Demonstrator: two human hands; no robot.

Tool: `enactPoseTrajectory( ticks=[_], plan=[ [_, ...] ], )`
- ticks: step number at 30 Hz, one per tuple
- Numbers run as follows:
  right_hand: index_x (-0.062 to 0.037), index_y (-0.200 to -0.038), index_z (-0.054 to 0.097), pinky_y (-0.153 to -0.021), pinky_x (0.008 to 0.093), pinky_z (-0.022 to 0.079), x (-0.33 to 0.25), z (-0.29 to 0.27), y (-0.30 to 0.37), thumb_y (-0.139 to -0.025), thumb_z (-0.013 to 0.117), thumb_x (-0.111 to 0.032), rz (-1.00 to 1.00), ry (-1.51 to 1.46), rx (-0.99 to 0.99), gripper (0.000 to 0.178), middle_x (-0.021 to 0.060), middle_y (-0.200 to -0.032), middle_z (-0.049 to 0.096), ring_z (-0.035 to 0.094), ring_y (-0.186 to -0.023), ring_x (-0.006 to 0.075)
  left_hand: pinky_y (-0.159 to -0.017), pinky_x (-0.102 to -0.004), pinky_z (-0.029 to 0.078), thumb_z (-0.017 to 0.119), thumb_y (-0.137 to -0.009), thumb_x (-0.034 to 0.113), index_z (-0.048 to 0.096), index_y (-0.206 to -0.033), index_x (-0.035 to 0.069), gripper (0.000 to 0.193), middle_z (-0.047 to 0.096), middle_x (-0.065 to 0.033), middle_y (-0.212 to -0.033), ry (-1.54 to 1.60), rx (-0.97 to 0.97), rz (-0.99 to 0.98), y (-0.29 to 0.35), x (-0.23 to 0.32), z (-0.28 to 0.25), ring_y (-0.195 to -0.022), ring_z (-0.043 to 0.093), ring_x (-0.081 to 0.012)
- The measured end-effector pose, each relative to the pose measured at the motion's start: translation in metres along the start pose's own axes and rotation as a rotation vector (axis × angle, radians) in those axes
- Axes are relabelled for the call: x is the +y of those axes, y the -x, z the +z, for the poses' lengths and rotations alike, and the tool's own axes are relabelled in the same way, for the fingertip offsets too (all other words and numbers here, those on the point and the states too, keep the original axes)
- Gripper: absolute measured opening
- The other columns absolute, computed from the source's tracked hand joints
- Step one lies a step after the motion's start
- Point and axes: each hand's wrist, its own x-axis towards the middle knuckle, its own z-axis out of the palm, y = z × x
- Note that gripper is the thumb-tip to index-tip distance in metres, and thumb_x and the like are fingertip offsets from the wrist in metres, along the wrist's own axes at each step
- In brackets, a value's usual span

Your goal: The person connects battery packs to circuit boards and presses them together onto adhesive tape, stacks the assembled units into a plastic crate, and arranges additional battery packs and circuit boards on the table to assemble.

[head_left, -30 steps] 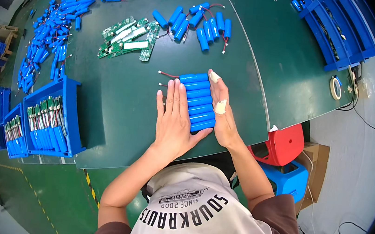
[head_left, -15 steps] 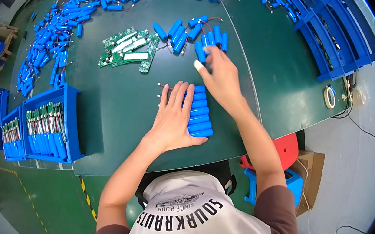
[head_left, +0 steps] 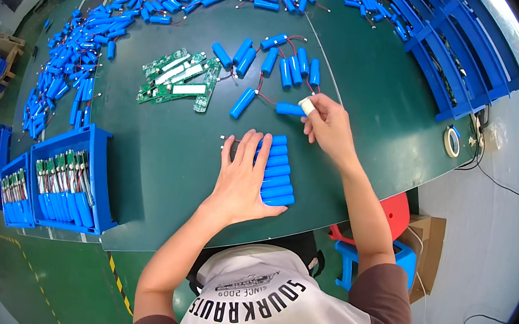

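Observation:
My left hand (head_left: 241, 179) lies with fingers stretched over a row of blue cylindrical battery cells (head_left: 278, 180), its thumb along the near end of the row. The left ends of these cells are mostly hidden under the palm. Beyond the row, my right hand (head_left: 333, 132) pinches the right end of another blue battery cell (head_left: 287, 109), lying crosswise. A white cover (head_left: 306, 106) sits on my right thumb. Red wire runs from near this cell toward a tilted loose cell (head_left: 243, 103) on its left. Farther back lies a loose group of wired cells (head_left: 290, 70).
Green circuit boards (head_left: 188, 90) lie stacked left of the loose cells. A long heap of blue cells (head_left: 86, 43) curves along the table's left and far sides. Blue bins (head_left: 104, 162) with wired assemblies stand at left. A blue rack (head_left: 441, 55) and tape roll (head_left: 452, 141) are at right.
My right hand has moved from the loose group toward me and right, and now pinches one cell. Several loose cells have spread apart. My left hand stays on the row.

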Motion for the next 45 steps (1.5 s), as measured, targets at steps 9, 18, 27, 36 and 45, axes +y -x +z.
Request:
enactPoseTrajectory(
  ticks=[9,18,27,36,45],
  plan=[
    [-0.0029,-0.102,0.064,-0.054,0.0319,0.049,0.014,0.019,-0.009,-0.099,0.054,-0.012,-0.104,0.212,-0.199,0.014,0.0096,-0.075,0.065,0.059,-0.058,0.0172,-0.119,-0.0656,0.011,0.086,-0.059,0.056,0.027,-0.152,-0.008,0.128,0.020,-0.0305,-0.160,0.029,0.030,0.045,-0.002,-0.001,0.001,-0.153,0.016,-0.0431],
    [-0.0059,-0.114,0.056,-0.069,0.0561,0.052,-0.028,0.086,-0.049,-0.092,0.065,-0.032,-0.254,0.807,-0.152,0.034,0.0208,-0.077,0.070,0.068,-0.078,0.0446,-0.118,-0.0702,0.006,0.083,-0.060,0.062,0.024,-0.155,-0.007,0.131,0.015,-0.0321,-0.162,-0.005,-0.085,0.023,-0.005,-0.002,-0.001,-0.154,0.009,-0.0432],
    [-0.0035,-0.114,0.058,-0.077,0.0402,0.053,0.007,0.030,-0.059,-0.084,0.075,-0.011,-0.366,0.639,-0.260,0.035,0.0128,-0.099,0.069,0.067,-0.087,0.0309,-0.117,-0.0703,0.007,0.085,-0.058,0.062,0.024,-0.158,0.000,0.132,0.013,-0.0280,-0.164,-0.030,-0.054,-0.012,0.003,0.000,-0.003,-0.155,0.009,-0.0423],
    [-0.0018,-0.107,0.067,-0.080,0.0420,0.051,0.019,0.030,-0.026,-0.090,0.061,-0.007,-0.751,0.375,-0.368,0.018,0.0138,-0.095,0.068,0.064,-0.091,0.0323,-0.117,-0.0700,0.006,0.084,-0.060,0.065,0.023,-0.154,-0.009,0.134,0.010,-0.0324,-0.164,-0.091,-0.057,-0.021,0.001,0.003,-0.005,-0.155,0.005,-0.0433],
    [-0.0037,-0.111,0.062,-0.071,0.0431,0.054,0.022,0.037,-0.074,-0.087,0.070,-0.018,-0.562,1.020,0.305,0.028,0.0142,-0.093,0.070,0.068,-0.081,0.0340,-0.118,-0.0697,0.007,0.083,-0.059,0.067,0.023,-0.154,-0.011,0.136,0.005,-0.0362,-0.163,-0.130,-0.152,0.000,-0.007,0.002,-0.006,-0.154,0.002,-0.0489]
  ],
)
